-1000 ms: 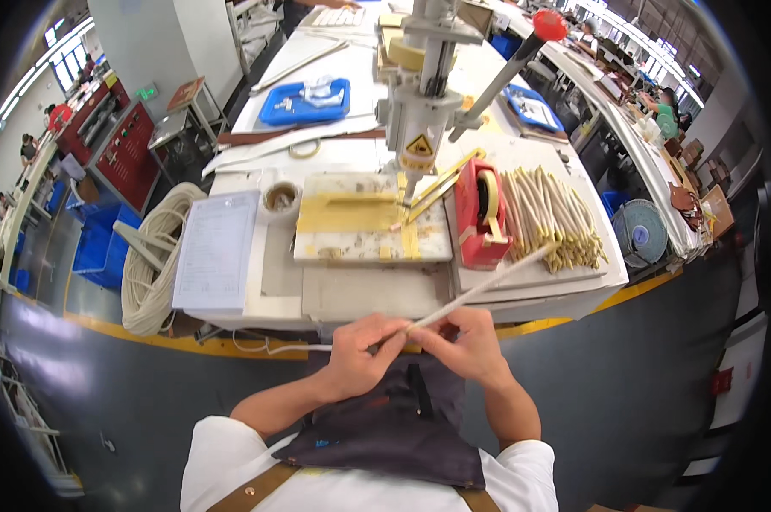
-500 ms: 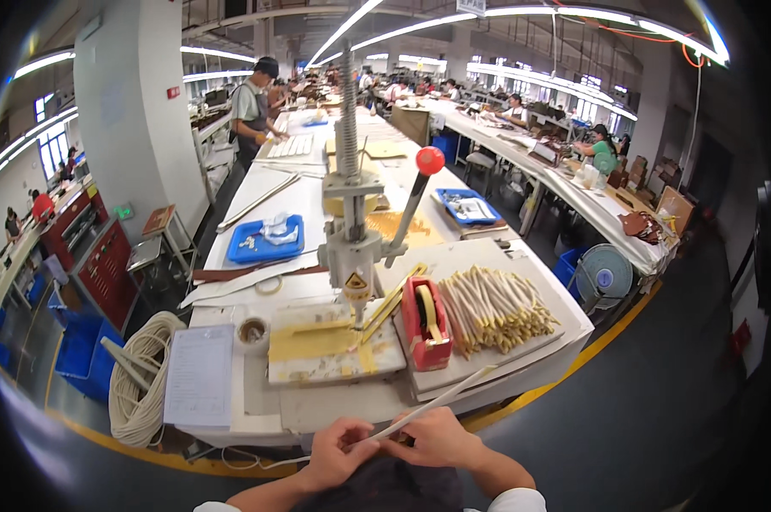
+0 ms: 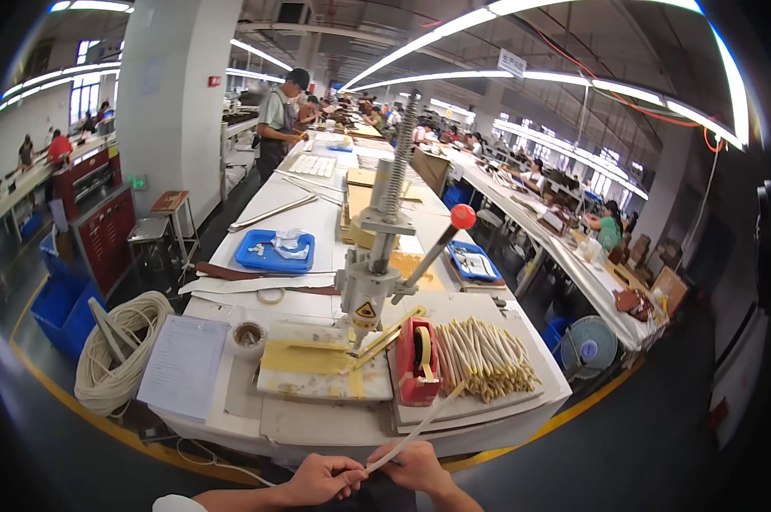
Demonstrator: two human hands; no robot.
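Note:
At the table's front edge, both hands hold a white cord [image 3: 421, 427] with a yellow tip. My left hand [image 3: 319, 480] is closed, thumb and fingers pinching the cord low down. My right hand [image 3: 413, 466] curls round it just to the right; some of its fingers are hidden. The free end slants up and right toward a red tape dispenser [image 3: 418, 363]. On the other side, the cord trails left from my left hand below the table edge. Beyond the dispenser lies a pile of cut white cords [image 3: 488, 354] with yellow ends.
A hand press [image 3: 373, 290] with a red-knobbed lever [image 3: 462, 217] stands over a yellow-taped board [image 3: 296, 384]. At left are a paper sheet [image 3: 183, 367], a round tub [image 3: 249, 334] and a cord coil [image 3: 138, 341]. Another person [image 3: 276, 124] stands at the table's far left.
The view has tilted and shifted, so the table looks slightly rotated. Both hands sit lower and further left in the picture, still on the cord.

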